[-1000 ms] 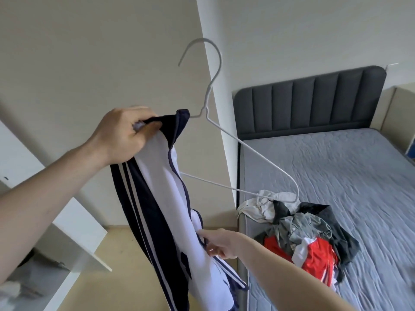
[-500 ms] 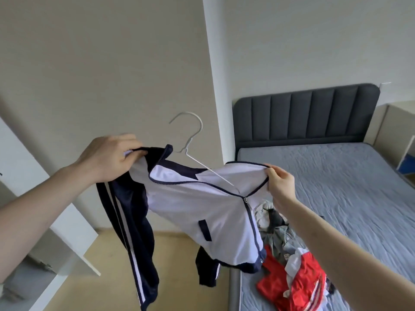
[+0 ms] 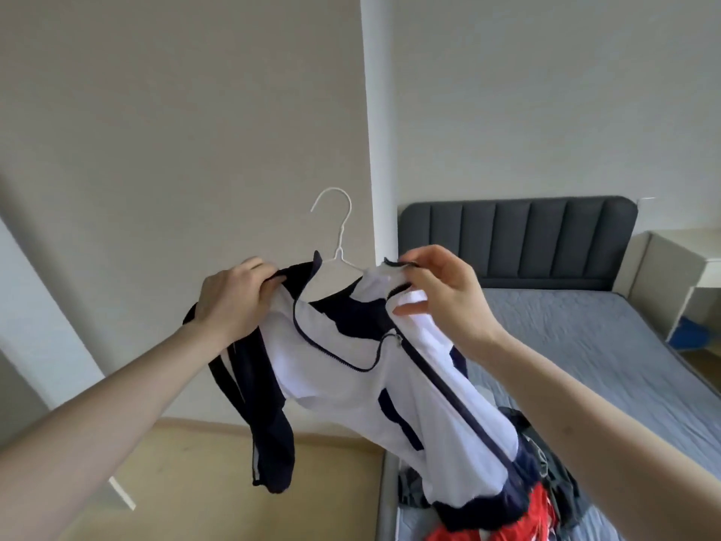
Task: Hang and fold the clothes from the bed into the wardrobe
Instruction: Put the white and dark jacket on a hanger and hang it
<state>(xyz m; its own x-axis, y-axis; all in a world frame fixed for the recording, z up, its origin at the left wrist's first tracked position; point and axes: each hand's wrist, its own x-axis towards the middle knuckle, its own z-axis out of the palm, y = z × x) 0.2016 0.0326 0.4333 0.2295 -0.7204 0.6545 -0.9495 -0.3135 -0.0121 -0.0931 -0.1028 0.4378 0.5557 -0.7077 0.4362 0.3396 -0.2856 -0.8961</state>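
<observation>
Both forearms enter from the bottom corners and meet at frame centre. Left hand (image 3: 234, 302) grips the navy shoulder of the jacket (image 3: 351, 369), fingers curled around the fabric at centre left. Right hand (image 3: 441, 294) pinches the other collar edge at centre, thumb and forefinger clamped on the dark trim, other fingers loosely spread. Jacket is white with navy sleeves and zip, half unzipped, and hangs in the air between the 2 hands over the near edge of the bed. The white wire hanger (image 3: 338, 232) is inside it; only the hook and neck stick up above the collar, centre frame.

Below the jacket, at bottom right, the clothes pile (image 3: 546, 513) waits on the bed (image 3: 585, 345), red and grey pieces showing. Dark padded headboard (image 3: 519, 236) sits further back at centre right, with a pale bedside unit (image 3: 675, 267) at the right edge. A white panel edge at lower left may be the wardrobe; cannot confirm.

Risks: the right shoulder looks not yet seated on the hanger arm, so letting go now could let the jacket slide off 1 side. The open zip lets the front gape and slip. The thin wire may tilt under uneven weight.

No brand, label or readable writing visible.
</observation>
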